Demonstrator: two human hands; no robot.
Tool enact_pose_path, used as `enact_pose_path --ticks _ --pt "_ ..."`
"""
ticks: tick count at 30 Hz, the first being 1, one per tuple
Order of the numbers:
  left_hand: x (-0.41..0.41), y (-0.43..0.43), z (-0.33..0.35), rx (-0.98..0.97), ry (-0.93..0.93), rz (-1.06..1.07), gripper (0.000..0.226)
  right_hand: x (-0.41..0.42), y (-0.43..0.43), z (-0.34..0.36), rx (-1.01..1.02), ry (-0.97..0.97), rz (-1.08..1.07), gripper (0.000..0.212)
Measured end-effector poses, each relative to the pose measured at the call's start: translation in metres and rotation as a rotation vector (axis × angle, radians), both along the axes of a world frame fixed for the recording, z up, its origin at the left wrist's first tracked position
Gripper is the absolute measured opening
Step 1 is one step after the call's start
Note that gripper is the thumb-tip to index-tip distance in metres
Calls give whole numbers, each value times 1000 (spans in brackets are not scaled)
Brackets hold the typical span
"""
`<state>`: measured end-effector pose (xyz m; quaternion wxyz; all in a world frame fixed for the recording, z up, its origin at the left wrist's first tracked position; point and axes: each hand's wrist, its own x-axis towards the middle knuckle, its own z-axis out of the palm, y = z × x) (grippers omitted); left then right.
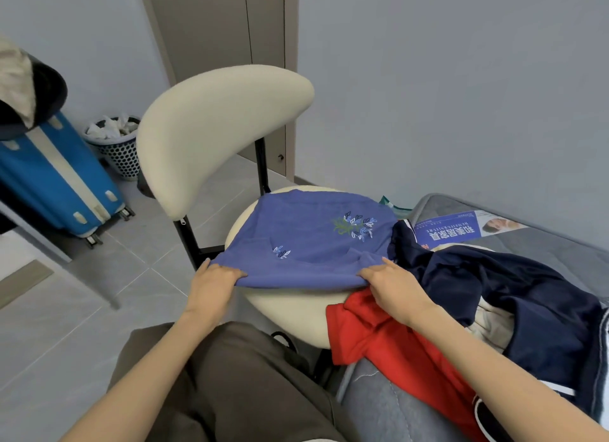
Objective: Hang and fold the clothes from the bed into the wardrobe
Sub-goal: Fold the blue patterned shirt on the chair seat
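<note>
Blue shirt point(313, 240): lies spread flat on the chair seat point(296, 309) and covers the far and middle part. A strip of bare seat shows along the near edge.
Long axis: the shirt's near edge runs left to right, and the cloth stretches away from the person toward the chair back point(211, 128).
Left hand point(214, 276): at the shirt's near-left corner, which overhangs the left edge of the seat. Its fingers point(230, 272) are curled over the corner and pinch the cloth.
Right hand point(392, 280): at the near-right corner, by the right edge of the seat. Its fingers point(372, 272) are closed on the cloth in the same way.
Key relation: each hand holds one end of the near edge, so neither is nearer. The rest of the shirt lies straight ahead of the fingers.
Likely next move: probably carry the near edge forward over the far half. This needs both hands level so the fold stays square.
Other clothes: a red top point(379, 336) and a navy jacket point(494, 286) are heaped on the bed point(543, 243), just right of the chair. The red top drapes onto the near-right edge of the seat.
Wardrobe point(211, 26): stands behind the chair, doors closed.
</note>
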<state>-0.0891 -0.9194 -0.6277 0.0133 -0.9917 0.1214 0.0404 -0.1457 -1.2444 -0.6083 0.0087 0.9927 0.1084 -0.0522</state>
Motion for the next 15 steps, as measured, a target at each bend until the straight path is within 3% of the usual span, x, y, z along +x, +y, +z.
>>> enact_pose_path --ticks 6,11,13,15 --pt "-12 19 25 -128 -105 149 21 2 10 37 112 -116 -140 5" --pt "-11 17 32 -642 -130 289 13 4 6 50 221 -190 -295 8" --pt "-4 12 29 -871 -88 326 11 9 -1 49 369 -204 -395 10" --pt "7 5 24 -981 -50 366 14 19 -9 44 518 -195 -480 5"
